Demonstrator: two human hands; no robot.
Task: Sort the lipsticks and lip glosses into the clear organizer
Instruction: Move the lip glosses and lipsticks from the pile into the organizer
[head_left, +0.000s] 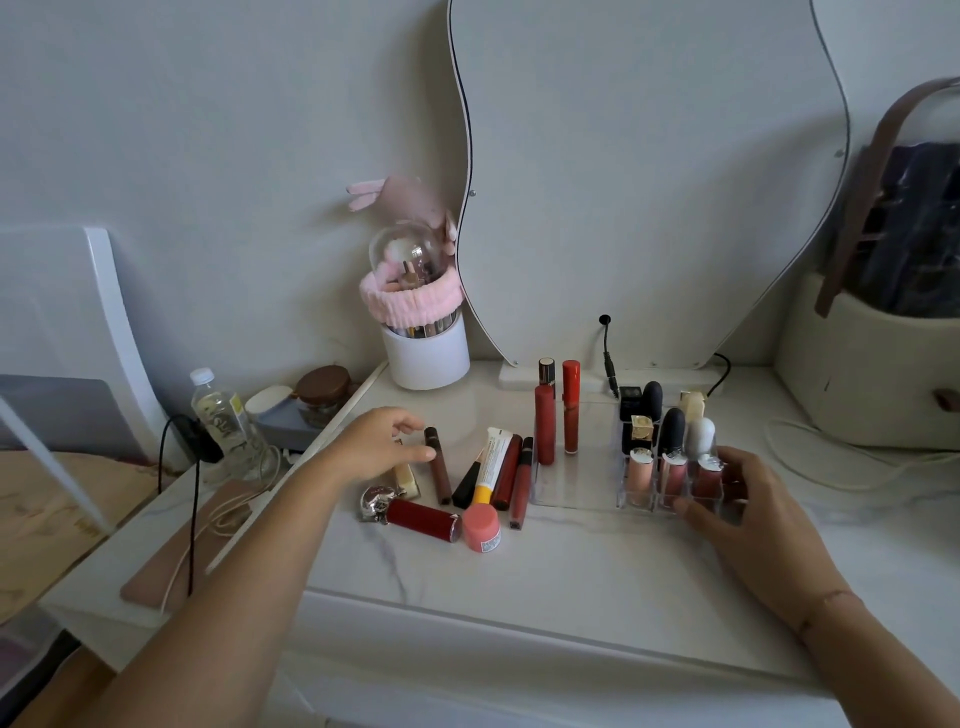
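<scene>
Marbled white tabletop (571, 561), mirror (649, 182) far. Right hand (748, 514) grips the clear organizer (566, 483). Left hand (374, 447) curls at a brown gloss (440, 473), pinch unclear.

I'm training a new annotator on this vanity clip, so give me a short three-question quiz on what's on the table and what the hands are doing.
1. True or false: the clear acrylic organizer stands empty.
2. Which hand grips that organizer's front right corner? A the left; B the right; C neither.
3. Does the white squeeze tube with the yellow cap stand or lie on the white marble tabletop?
Key: 1 false, a black bullet-shaped lipstick and others stand in its compartments; 2 B, the right hand; 3 it lies.
</scene>
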